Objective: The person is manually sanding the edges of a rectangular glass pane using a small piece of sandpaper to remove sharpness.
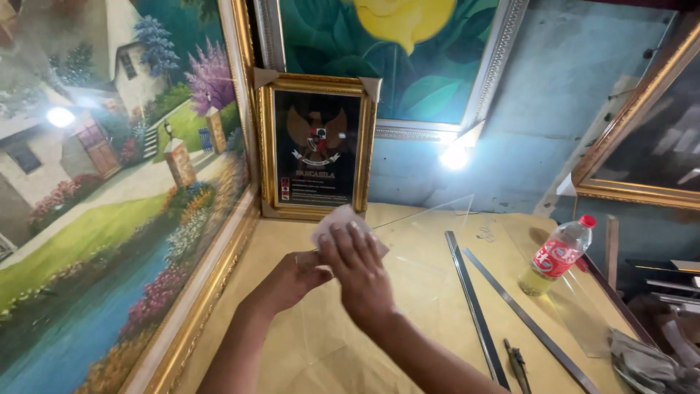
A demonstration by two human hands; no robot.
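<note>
A clear glass pane (430, 241) lies tilted over the wooden tabletop (408, 335), and its edges show only faintly. My right hand (359, 273) presses a white cloth (329, 221) flat against the pane with the fingers spread over it. Just to the left, my left hand (290, 281) is curled at the pane's near left edge and seems to grip it. The two hands touch each other in the middle of the view.
A large gold-framed landscape painting (109, 197) stands along the left. A small gold frame (315, 146) with a dark picture leans at the back. Two long metal strips (474, 306), a plastic bottle (558, 255) with a red cap, a small hand tool (518, 362) and a grey rag (645, 365) lie to the right.
</note>
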